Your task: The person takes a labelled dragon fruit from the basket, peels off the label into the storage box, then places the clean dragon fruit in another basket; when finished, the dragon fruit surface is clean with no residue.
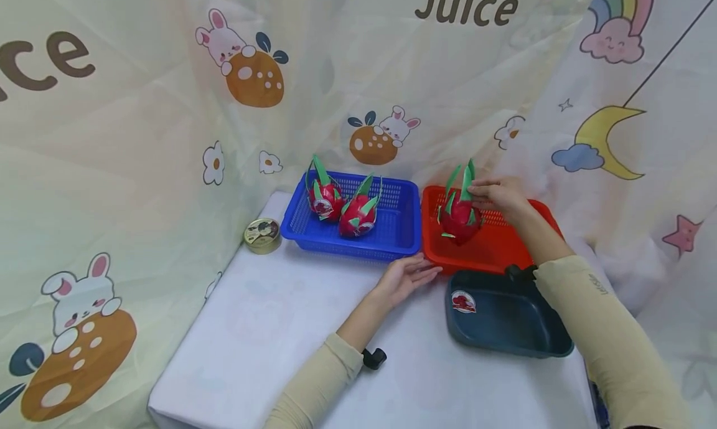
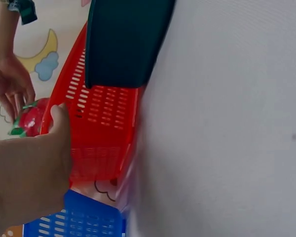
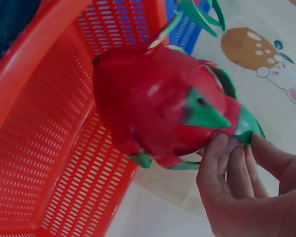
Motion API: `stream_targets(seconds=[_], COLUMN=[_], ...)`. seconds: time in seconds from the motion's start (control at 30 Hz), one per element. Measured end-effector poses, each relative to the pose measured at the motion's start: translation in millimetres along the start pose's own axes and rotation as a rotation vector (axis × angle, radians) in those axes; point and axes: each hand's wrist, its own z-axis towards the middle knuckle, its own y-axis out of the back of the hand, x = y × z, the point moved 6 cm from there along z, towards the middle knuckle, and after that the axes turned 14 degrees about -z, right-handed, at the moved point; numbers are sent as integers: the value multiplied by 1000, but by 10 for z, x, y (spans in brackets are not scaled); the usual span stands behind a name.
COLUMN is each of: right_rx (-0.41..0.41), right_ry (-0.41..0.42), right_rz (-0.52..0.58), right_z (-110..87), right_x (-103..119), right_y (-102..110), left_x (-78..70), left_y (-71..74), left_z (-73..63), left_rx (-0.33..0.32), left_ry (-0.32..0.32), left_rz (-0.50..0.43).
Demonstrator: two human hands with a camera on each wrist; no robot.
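Note:
By a green leaf at its top, my right hand (image 1: 501,195) pinches a red dragon fruit (image 1: 460,220) with thumb and fingertips. The fruit hangs over the red basket (image 1: 493,254); close up in the right wrist view, the dragon fruit (image 3: 158,103) shows its green scales beside the slotted wall. My left hand (image 1: 406,278) is at the red basket's front left corner, fingers extended. In the left wrist view its thumb lies against the red basket (image 2: 103,118); whether it bears on the wall cannot be seen. Two more dragon fruits (image 1: 358,216) lie in the blue basket (image 1: 400,211).
A dark green tub (image 1: 504,345) with a round sticker stands in front of the red basket, under the right forearm. At the blue basket's left sits a round tin (image 1: 262,237). A printed curtain (image 1: 336,55) hangs behind the white table (image 1: 252,342).

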Motion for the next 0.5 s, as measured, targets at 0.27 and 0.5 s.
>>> stream_targets(seconds=[0.27,0.5], right_rx=[-43,-30], right_ry=[8,-11], right_rz=[-45,-76], right_z=[270,479], right_x=[-56,-193], right_y=[-69,-187], left_x=[-14,2], left_y=[-32,-17], left_z=[2,-17], left_rx=[30,11], left_ry=[37,63], left_rz=[-82,-130])
